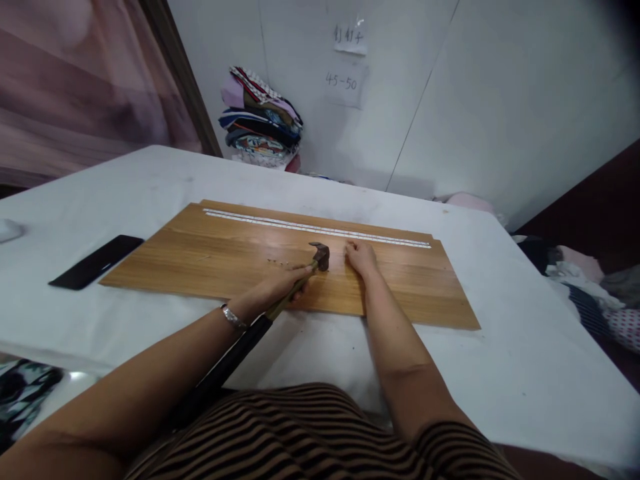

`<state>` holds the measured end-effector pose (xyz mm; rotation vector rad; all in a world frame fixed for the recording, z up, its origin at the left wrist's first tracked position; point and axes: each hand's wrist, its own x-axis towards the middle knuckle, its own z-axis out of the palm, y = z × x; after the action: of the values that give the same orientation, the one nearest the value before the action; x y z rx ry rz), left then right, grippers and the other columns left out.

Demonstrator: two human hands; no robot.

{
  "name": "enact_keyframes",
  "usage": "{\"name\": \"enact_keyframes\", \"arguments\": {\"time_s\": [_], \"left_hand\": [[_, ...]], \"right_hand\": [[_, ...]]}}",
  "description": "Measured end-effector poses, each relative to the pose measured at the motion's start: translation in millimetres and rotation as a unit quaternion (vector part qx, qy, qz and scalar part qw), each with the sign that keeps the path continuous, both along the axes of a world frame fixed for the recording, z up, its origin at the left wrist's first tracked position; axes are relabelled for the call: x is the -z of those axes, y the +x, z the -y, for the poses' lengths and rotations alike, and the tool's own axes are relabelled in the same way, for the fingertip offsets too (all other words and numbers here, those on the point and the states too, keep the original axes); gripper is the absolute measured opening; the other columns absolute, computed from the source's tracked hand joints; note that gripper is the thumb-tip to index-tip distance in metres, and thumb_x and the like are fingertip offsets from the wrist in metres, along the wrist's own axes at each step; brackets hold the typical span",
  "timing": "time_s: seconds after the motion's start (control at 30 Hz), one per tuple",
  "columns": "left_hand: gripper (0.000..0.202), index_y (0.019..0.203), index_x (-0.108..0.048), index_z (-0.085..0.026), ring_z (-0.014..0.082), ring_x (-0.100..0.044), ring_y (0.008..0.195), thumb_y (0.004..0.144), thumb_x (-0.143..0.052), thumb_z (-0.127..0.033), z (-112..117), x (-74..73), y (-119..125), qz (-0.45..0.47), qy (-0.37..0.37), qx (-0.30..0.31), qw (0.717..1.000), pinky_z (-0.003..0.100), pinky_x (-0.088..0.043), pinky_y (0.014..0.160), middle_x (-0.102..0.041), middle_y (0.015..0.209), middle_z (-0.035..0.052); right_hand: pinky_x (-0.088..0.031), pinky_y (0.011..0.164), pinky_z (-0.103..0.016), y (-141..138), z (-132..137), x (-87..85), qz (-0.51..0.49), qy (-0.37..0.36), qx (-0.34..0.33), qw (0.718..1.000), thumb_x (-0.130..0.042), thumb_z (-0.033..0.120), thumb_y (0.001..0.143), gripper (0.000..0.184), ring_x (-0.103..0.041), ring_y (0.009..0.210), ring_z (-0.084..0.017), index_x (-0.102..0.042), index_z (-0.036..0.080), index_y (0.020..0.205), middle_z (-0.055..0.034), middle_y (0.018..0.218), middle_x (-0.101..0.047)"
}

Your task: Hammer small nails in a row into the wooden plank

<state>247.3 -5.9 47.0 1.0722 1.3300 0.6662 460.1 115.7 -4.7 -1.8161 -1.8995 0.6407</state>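
Note:
A claw hammer (321,256) with a long black-gripped handle is in my left hand (289,281), whose fingers are wrapped round the shaft just below the head. The hammer head is over the middle of a wooden board (220,257), and the handle slants back toward my body. My right hand (362,257) rests on the board to the right of the hammer, fingertips pinched together just below two white marked strips (320,231). What the fingertips hold, if anything, is too small to make out. Several tiny nail-like bits (277,262) lie left of the hammer head.
The board lies on a white-covered table (500,373). A flat black object (97,262) is left of the board, with a white item (10,229) at the far left edge. Folded clothes (263,123) are stacked by the wall; more cloth (583,287) lies at the right.

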Motion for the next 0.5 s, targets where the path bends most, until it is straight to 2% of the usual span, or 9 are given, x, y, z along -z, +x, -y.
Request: {"name": "enact_keyframes", "arguments": {"time_s": [0.27, 0.5], "left_hand": [[0.040, 0.086, -0.055, -0.020, 0.0096, -0.044, 0.047, 0.082, -0.059, -0.061, -0.3, -2.7, 0.2, -0.010, 0.006, 0.003, 1.000, 0.024, -0.031, 0.044, -0.055, 0.064, -0.0030], [0.043, 0.087, -0.056, -0.020, 0.0097, -0.046, 0.049, 0.080, -0.062, -0.062, 2.4, -11.3, 3.1, -0.007, 0.015, 0.003, 1.000, 0.023, -0.033, 0.044, -0.056, 0.066, -0.0034]], "right_hand": [[-0.050, 0.097, -0.028, -0.7, -0.9, 3.3, 0.004, 0.005, 0.004, 1.000, -0.052, 0.026, 0.098, 0.037, -0.069, 0.116, -0.020, -0.075, 0.023, 0.127, -0.0068, 0.126, -0.076], [-0.050, 0.097, -0.029, -0.1, -0.5, 3.9, 0.002, 0.011, 0.001, 1.000, -0.050, 0.026, 0.098, 0.038, -0.070, 0.113, -0.021, -0.075, 0.024, 0.126, -0.0062, 0.124, -0.077]]}}
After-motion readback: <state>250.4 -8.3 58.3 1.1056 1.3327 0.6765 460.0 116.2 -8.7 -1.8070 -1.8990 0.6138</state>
